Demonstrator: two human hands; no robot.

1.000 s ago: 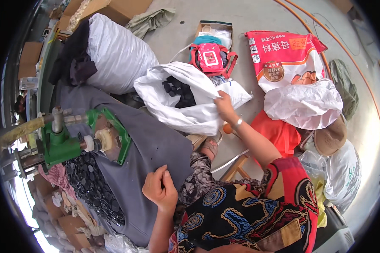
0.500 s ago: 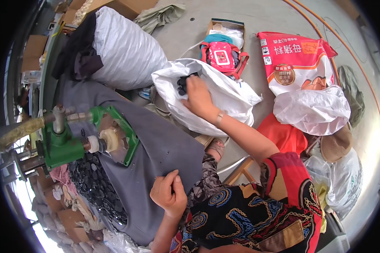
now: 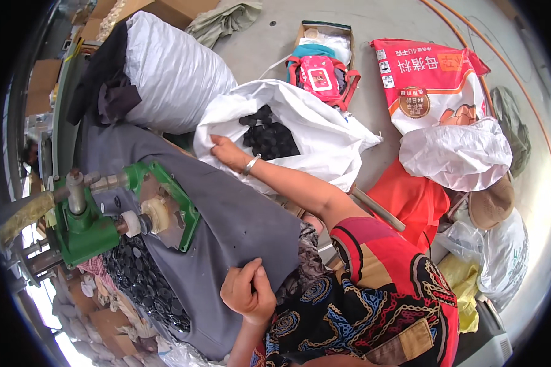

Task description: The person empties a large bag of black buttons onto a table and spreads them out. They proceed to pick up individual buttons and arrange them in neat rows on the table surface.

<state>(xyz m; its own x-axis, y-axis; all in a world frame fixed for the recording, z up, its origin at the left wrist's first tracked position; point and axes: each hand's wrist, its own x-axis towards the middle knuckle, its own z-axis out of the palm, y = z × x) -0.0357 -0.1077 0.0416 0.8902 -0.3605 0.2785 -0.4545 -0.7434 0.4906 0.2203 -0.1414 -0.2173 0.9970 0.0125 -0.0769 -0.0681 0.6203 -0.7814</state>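
Right hand (image 3: pixel 229 154) on white sack (image 3: pixel 327 142)

Large white characters, upside down, are noted on a red-and-white sack (image 3: pixel 439 101). Smaller lettering is carried by its round brown badge (image 3: pixel 414 102). Faint green print, illegible, is borne by a whitish plastic bag (image 3: pixel 501 260).

The inside of your curled left hand (image 3: pixel 249 292) is hidden from view. Your right hand (image 3: pixel 229 154) and forearm (image 3: pixel 294 185) cover one part of the white sack (image 3: pixel 327 150). The upper edge cuts off the cardboard box (image 3: pixel 172 13).
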